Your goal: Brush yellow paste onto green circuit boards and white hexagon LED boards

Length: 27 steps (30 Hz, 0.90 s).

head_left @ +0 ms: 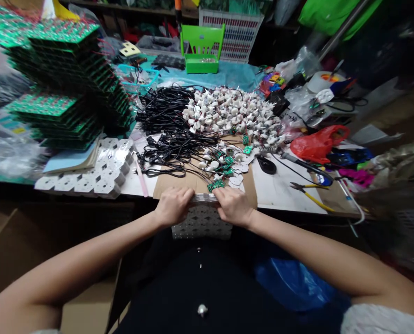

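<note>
My left hand (175,204) and my right hand (234,206) are closed on the two ends of a stack of white circuit-board panels (202,222). The panels have small holes and diamond cut-outs, and hang in front of my dark clothing at the table's front edge. Both sets of fingers wrap over the top edge of the stack, hiding its corners. Just beyond my hands lie small green circuit boards (216,185) with wires and white plastic parts. To the left, similar white panels (98,178) rest in a stack on the table.
Tall stacks of green circuit boards (64,35) stand at left. Black cables (165,111) and a heap of white plastic parts (231,111) cover the middle. Yellow-handled pliers (313,195), a red bag (318,144) and a soldering iron (297,162) lie at right. A green bin (201,65) stands behind.
</note>
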Motion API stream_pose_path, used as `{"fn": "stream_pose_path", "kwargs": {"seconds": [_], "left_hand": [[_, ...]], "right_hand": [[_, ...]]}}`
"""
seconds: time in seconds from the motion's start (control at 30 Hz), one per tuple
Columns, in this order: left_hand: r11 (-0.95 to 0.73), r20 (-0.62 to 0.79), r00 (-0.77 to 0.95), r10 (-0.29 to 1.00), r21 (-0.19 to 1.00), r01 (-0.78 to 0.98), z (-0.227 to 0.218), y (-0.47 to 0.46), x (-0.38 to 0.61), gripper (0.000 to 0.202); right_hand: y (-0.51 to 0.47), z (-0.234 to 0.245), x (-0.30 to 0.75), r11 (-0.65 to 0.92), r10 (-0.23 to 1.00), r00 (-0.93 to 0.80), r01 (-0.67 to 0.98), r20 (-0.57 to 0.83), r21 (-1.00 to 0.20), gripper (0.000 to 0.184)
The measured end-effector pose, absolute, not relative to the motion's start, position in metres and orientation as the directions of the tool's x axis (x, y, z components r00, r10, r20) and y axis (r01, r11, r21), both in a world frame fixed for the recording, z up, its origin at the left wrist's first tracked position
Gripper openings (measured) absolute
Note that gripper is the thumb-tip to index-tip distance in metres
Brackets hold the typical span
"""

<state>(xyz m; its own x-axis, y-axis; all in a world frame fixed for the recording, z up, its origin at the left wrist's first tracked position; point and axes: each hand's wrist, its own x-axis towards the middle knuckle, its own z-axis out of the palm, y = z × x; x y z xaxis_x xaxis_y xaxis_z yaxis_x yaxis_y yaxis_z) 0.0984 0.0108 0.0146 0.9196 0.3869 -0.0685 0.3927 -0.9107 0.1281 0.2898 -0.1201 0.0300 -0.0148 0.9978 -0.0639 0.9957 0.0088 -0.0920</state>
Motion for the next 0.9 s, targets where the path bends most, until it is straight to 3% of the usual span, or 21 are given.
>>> {"fn": "stream_pose_path", "kwargs": {"seconds": [0.17, 0.43, 0.67, 0.77, 0.9], "left_hand": [[-0.903, -0.042, 0.907, 0.419, 0.085, 0.421, 0.027, -0.010, 0.084, 0.015], [-0.940, -0.386, 0.909, 0.159, 0.223, 0.259, 0.086, -0.015, 0.077, 0.021], [-0.885, -0.391, 0.920, -0.034, 0.440, 0.154, 0.094, -0.027, 0.069, 0.015], [-0.834, -0.389, 0.916, -0.094, 0.534, 0.142, 0.091, -0.033, 0.064, 0.016], [-0.776, -0.438, 0.884, -0.163, 0.611, 0.160, 0.087, -0.040, 0.064, 0.015]], "right_hand": [[-0.138, 0.042, 0.282, 0.042, 0.999, -0.044, 0.995, -0.029, -0.086, 0.024], [-0.154, 0.081, 0.265, 0.228, 0.929, -0.248, 0.968, -0.275, -0.106, 0.012], [-0.172, 0.088, 0.257, 0.294, 0.863, -0.376, 0.917, -0.338, -0.269, 0.017], [-0.179, 0.090, 0.254, 0.255, 0.841, -0.393, 0.894, -0.371, -0.369, 0.017], [-0.183, 0.086, 0.255, 0.161, 0.793, -0.415, 0.848, -0.446, -0.504, 0.030]]}}
